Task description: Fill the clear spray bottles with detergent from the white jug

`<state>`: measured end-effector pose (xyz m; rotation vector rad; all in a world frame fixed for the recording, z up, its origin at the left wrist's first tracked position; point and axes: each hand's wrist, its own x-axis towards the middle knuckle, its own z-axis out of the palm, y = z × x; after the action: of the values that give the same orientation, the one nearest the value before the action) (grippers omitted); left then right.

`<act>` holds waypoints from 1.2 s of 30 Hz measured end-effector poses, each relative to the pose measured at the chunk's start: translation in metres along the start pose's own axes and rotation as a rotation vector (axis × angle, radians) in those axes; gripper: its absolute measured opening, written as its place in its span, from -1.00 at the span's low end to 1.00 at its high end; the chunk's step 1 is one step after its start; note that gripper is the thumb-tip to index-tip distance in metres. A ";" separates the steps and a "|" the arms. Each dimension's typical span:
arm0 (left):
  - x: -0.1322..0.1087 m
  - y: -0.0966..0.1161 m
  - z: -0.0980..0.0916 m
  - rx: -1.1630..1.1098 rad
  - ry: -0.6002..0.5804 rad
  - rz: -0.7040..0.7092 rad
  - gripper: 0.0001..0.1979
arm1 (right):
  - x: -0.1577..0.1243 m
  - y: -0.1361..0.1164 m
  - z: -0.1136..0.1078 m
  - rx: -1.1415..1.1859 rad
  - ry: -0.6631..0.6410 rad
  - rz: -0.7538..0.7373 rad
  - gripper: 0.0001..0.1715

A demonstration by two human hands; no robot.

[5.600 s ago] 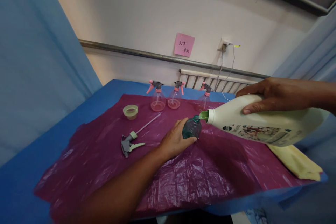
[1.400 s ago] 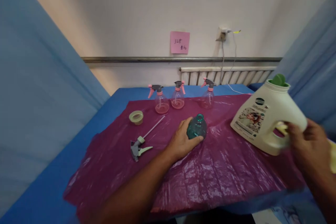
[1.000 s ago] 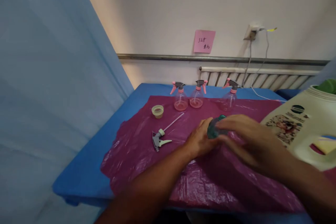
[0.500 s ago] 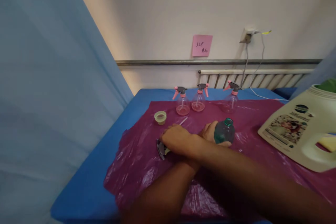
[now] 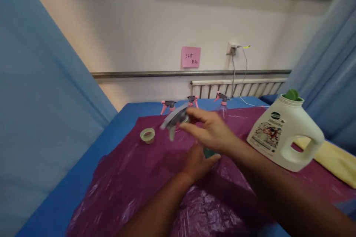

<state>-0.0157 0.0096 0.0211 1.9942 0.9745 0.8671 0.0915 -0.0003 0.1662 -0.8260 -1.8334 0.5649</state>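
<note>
My right hand [image 5: 213, 129] grips a grey trigger sprayer head [image 5: 175, 119], raised above the sheet and blurred by motion. Just below it, my left hand [image 5: 197, 163] is wrapped around a green clear bottle [image 5: 208, 153], which is mostly hidden by both hands. A small pale translucent cup [image 5: 147, 135] stands to the left of the hands. Behind them are three spray bottles with pink triggers: one on the left [image 5: 168, 105], one in the middle [image 5: 192, 100], partly covered by the right hand, and one on the right [image 5: 222, 105].
Purple plastic sheeting [image 5: 119, 177] covers much of the blue table [image 5: 69, 187]. A large cream jug [image 5: 283, 133] with a green piece in its mouth stands at right, beside a folded yellow cloth [image 5: 336, 163]. Blue curtains [image 5: 41, 100] flank both sides; a cord [image 5: 246, 63] hangs behind.
My right hand has lifted the sprayer head off the sheet and brought it right, above the bottle. My left hand still holds the bottle. The camera view has turned right and up.
</note>
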 end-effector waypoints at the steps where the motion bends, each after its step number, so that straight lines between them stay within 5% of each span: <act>1: 0.000 0.000 0.001 -0.004 0.010 -0.009 -0.32 | -0.002 -0.001 -0.017 0.087 0.064 0.026 -0.88; 4: -0.001 -0.002 0.001 -0.015 0.021 -0.024 -0.13 | -0.013 -0.004 -0.060 0.274 0.244 0.078 -0.68; 7: -0.001 -0.006 0.000 -0.002 0.014 -0.006 -0.14 | -0.029 -0.004 -0.085 0.288 0.361 0.154 -0.58; 16: 0.001 -0.005 0.001 0.011 0.009 -0.021 -0.15 | -0.050 0.006 -0.084 0.222 0.559 0.146 -0.57; 36: -0.002 0.000 0.002 0.009 0.009 -0.010 -0.16 | -0.103 0.095 -0.058 0.284 0.181 0.408 -0.53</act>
<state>-0.0150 0.0074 0.0201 1.9933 0.9943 0.8686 0.1991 -0.0153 0.0603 -1.0249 -1.3843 0.9522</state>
